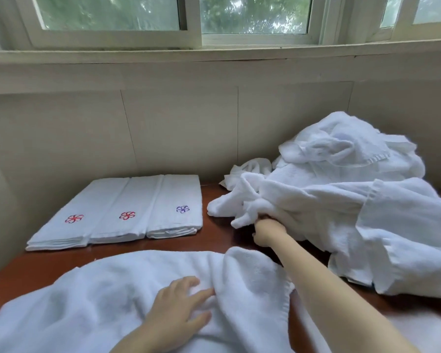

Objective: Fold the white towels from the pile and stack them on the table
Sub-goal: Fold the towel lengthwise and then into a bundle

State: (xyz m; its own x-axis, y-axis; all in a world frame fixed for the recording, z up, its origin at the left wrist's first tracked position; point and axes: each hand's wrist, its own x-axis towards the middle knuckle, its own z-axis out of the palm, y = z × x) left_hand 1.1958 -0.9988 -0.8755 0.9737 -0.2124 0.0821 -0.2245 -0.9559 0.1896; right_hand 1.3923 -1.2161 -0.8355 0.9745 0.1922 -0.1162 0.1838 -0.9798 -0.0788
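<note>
A big white towel (107, 296) lies spread and rumpled across the near part of the brown table (214, 240). My left hand (181, 309) rests flat on it with straight fingers. On the right rises a loose pile of white towels (341, 179). My right hand (267, 231) reaches out to the pile's left edge and grips a bunched fold of a towel from it (247, 207). Three folded white towels (127, 212) lie side by side at the back left, two with a red flower mark and one with a purple one.
A beige panelled wall (183, 123) closes the table at the back and left, under a window sill (214, 52). The pile spills over the table's right side. A strip of bare brown table shows between the folded towels and the spread towel.
</note>
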